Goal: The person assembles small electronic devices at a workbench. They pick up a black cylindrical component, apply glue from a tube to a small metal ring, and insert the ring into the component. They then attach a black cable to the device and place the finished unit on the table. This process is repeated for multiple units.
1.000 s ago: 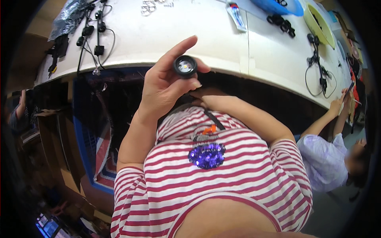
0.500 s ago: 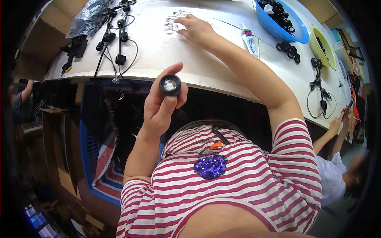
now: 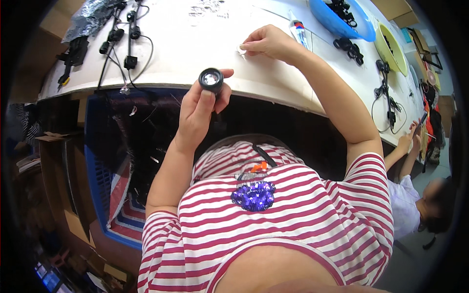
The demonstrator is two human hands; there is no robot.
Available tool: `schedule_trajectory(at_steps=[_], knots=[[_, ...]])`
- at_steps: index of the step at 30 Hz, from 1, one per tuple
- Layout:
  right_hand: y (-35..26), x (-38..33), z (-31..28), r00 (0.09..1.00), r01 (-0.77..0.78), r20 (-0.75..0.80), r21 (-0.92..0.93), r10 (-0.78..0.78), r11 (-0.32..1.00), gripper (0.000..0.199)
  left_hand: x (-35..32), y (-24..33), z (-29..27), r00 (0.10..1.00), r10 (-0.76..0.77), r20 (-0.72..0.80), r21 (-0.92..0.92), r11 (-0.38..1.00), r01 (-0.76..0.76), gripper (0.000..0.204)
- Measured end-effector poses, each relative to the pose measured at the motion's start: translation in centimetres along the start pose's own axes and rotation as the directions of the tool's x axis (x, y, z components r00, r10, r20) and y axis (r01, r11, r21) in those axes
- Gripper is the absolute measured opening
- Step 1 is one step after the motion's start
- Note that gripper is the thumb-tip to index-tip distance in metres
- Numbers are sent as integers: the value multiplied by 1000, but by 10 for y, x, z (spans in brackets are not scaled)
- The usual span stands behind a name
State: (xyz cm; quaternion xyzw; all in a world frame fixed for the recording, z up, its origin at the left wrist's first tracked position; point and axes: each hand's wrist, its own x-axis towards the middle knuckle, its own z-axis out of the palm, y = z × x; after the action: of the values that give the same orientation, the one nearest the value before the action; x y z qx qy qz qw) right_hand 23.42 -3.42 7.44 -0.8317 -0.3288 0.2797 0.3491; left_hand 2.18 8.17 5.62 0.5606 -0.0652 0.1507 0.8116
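My left hand point(image 3: 194, 110) is closed around a small black cylindrical lamp head point(image 3: 211, 80), held in front of the table edge. Its round open end faces up and shows a shiny light inside. Over the white table, my right hand point(image 3: 273, 43) pinches a small clear round piece, like a lens point(image 3: 241, 50), between thumb and fingertips. Farther back lies a group of similar clear pieces point(image 3: 209, 10). A white glue tube point(image 3: 299, 33) with red and blue marks rests just beyond my right wrist.
A blue basin point(image 3: 326, 23) of black parts and a yellow basin point(image 3: 396, 59) stand at the right, with black rings point(image 3: 349, 51) nearby. Wired black lamps point(image 3: 130, 61) lie at the left. Below the table is a blue crate point(image 3: 97, 195). Another person point(image 3: 408, 207) sits at the right.
My right hand has drawn back from the group of clear pieces toward me, now pinching one. My left hand has risen slightly with the lamp head. The view has shifted a little.
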Motion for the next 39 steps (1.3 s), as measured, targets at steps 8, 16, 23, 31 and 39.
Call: schedule_trajectory(at_steps=[8,16,23,31,39], knots=[[5,-38,17,919,167,-267,-401,-289,901,30,-3,-25,6,995,-84,46,16,996,84,59],[1,-50,7,900,315,-248,-197,-358,928,24,1,-29,8,991,-126,38,104,987,122,52],[-37,-111,-8,874,475,-51,-122,-484,871,21,6,-37,23,988,-151,39,66,987,148,33],[-22,-133,-14,848,493,-116,-185,-517,850,21,12,-41,40,973,-208,95,164,968,191,26],[-2,-153,-28,895,368,-226,-114,-385,923,31,15,-46,54,958,-254,133,174,958,230,31]])
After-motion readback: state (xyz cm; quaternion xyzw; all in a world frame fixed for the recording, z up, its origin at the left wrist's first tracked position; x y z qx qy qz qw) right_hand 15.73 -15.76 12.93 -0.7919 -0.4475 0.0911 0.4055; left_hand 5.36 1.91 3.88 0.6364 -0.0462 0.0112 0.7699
